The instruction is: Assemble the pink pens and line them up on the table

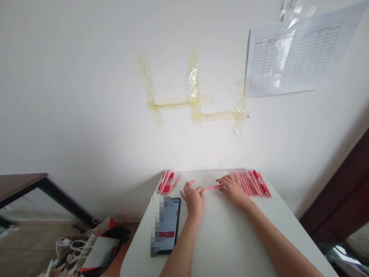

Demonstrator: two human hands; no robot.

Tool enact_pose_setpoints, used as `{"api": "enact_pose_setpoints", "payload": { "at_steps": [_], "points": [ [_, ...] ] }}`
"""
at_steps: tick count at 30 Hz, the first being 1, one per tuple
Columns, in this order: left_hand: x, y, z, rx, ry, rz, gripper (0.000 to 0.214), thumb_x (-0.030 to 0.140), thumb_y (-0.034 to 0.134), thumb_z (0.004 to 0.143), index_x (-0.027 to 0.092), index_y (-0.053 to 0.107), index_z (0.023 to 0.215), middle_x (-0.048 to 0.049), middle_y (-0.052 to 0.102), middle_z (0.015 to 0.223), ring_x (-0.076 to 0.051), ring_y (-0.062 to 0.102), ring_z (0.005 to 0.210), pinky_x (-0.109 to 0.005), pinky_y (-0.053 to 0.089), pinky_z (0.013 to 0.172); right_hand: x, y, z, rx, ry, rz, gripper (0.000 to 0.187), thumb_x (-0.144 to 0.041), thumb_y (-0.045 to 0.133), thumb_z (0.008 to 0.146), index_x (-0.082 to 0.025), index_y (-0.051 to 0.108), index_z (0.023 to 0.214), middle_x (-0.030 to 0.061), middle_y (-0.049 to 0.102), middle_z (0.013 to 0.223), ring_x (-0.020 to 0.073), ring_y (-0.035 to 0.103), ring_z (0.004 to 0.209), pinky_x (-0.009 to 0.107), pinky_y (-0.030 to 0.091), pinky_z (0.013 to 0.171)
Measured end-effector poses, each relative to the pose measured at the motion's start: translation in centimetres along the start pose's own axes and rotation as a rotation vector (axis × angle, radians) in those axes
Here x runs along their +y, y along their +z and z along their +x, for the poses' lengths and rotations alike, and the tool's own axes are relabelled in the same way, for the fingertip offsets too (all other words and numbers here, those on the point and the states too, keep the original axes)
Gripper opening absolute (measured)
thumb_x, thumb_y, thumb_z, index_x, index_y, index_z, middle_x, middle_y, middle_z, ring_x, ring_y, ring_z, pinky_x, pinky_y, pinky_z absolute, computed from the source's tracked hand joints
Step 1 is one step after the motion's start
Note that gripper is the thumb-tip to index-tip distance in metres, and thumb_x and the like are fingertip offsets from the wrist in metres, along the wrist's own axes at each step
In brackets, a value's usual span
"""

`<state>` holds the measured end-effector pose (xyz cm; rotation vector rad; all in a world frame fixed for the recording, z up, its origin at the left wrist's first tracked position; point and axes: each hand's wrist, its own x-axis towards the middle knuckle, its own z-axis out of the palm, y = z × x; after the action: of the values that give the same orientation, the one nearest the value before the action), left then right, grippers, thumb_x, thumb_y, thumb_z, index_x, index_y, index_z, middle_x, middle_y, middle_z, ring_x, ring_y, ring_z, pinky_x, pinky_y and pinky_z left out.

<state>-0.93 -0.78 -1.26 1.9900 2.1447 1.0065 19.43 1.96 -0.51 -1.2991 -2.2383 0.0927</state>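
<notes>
A slim pink pen (211, 188) is stretched level between my two hands, just above or on the white table. My left hand (194, 200) pinches its left end between thumb and finger, with the other fingers lifted. At the other end, my right hand (233, 189) grips the pen with thumb and fingertips. Close by on the right lies a row of several pink pens (247, 182), with a red pen (261, 184) among them. Left of my left hand is a smaller group of pink and red pens (166, 182).
A phone (168, 227) with a lit screen lies at the left of the white table (227, 242). Behind is a wall with yellowed tape (175, 103) and a printed sheet (288, 61). A bag with cables (98, 246) sits on the floor at left.
</notes>
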Motion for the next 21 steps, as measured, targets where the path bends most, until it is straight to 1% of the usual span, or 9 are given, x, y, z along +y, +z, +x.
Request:
{"api": "enact_pose_setpoints", "payload": {
  "at_steps": [3,5,8,12,13,14,16,18,21],
  "points": [
    [0.01,-0.06,-0.02,-0.001,-0.001,-0.003,0.021,0.020,0.056,0.089,0.025,0.076,0.086,-0.0087,0.054,0.141,-0.036,0.034,0.144,-0.076,0.023,0.113,-0.01,0.04,0.10,0.003,-0.015,-0.036,0.023,-0.030,0.045,0.102,-0.024,0.067,0.104,0.0077,0.068,0.112,0.0273,0.054,0.116,0.063,0.022,0.116],
    [-0.03,-0.05,-0.04,-0.002,-0.002,-0.006,0.021,0.019,0.056,0.089,0.025,0.076,0.086,-0.0088,0.054,0.141,-0.036,0.034,0.145,-0.076,0.022,0.113,-0.06,0.17,0.13,0.008,-0.005,-0.026,0.019,-0.027,0.047,0.101,-0.024,0.066,0.101,0.0069,0.068,0.110,0.0267,0.055,0.115,0.064,0.018,0.118],
    [-0.13,0.03,-0.07,-0.005,-0.007,-0.006,0.021,0.019,0.056,0.089,0.024,0.076,0.086,-0.0092,0.054,0.141,-0.036,0.034,0.145,-0.075,0.021,0.114,-0.10,0.30,0.07,0.016,0.013,0.004,0.014,-0.023,0.053,0.098,-0.024,0.064,0.107,0.0066,0.068,0.111,0.0262,0.055,0.118,0.063,0.015,0.120],
    [-0.15,0.04,-0.03,-0.011,-0.020,-0.004,0.020,0.019,0.058,0.088,0.026,0.077,0.086,-0.0080,0.054,0.142,-0.035,0.033,0.145,-0.075,0.020,0.114,0.10,0.26,-0.04,0.021,-0.004,0.019,0.034,-0.032,0.058,0.096,-0.025,0.058,0.129,0.0084,0.067,0.121,0.0282,0.052,0.124,0.062,0.020,0.119],
    [-0.12,0.01,-0.01,-0.015,-0.025,-0.004,0.020,0.019,0.059,0.088,0.026,0.077,0.087,-0.0076,0.053,0.142,-0.034,0.033,0.145,-0.074,0.020,0.115,0.17,0.23,-0.04,0.023,-0.014,0.010,0.035,-0.034,0.057,0.097,-0.025,0.058,0.131,0.0087,0.066,0.122,0.0285,0.052,0.124,0.062,0.022,0.118],
    [-0.08,-0.03,0.02,-0.019,-0.031,-0.005,0.020,0.019,0.059,0.088,0.027,0.078,0.087,-0.0073,0.053,0.143,-0.034,0.033,0.146,-0.074,0.020,0.115,0.22,0.21,-0.03,0.023,-0.026,-0.003,0.032,-0.036,0.055,0.099,-0.026,0.061,0.128,0.0087,0.067,0.122,0.0286,0.052,0.123,0.061,0.024,0.118],
    [-0.01,-0.11,0.06,-0.026,-0.040,-0.006,0.020,0.020,0.059,0.089,0.027,0.078,0.087,-0.0069,0.053,0.143,-0.034,0.033,0.146,-0.073,0.019,0.116,0.26,0.17,0.04,0.024,-0.045,-0.029,0.025,-0.036,0.050,0.101,-0.026,0.068,0.114,0.0084,0.068,0.119,0.0279,0.054,0.119,0.060,0.027,0.116],
    [0.01,-0.18,0.08,-0.029,-0.045,-0.005,0.021,0.020,0.058,0.089,0.027,0.078,0.088,-0.0069,0.053,0.143,-0.034,0.033,0.146,-0.072,0.019,0.116,0.19,0.11,0.11,0.029,-0.055,-0.037,0.023,-0.034,0.049,0.102,-0.025,0.070,0.103,0.0080,0.069,0.116,0.0270,0.056,0.117,0.059,0.029,0.115],
    [0.00,-0.23,0.09,-0.029,-0.054,-0.005,0.022,0.018,0.058,0.088,0.027,0.078,0.088,-0.0072,0.053,0.143,-0.035,0.033,0.146,-0.072,0.019,0.116,0.05,0.03,0.12,0.035,-0.049,-0.024,0.015,-0.029,0.054,0.099,-0.025,0.068,0.104,0.0065,0.069,0.112,0.0260,0.057,0.115,0.059,0.027,0.117]
  ]
}}
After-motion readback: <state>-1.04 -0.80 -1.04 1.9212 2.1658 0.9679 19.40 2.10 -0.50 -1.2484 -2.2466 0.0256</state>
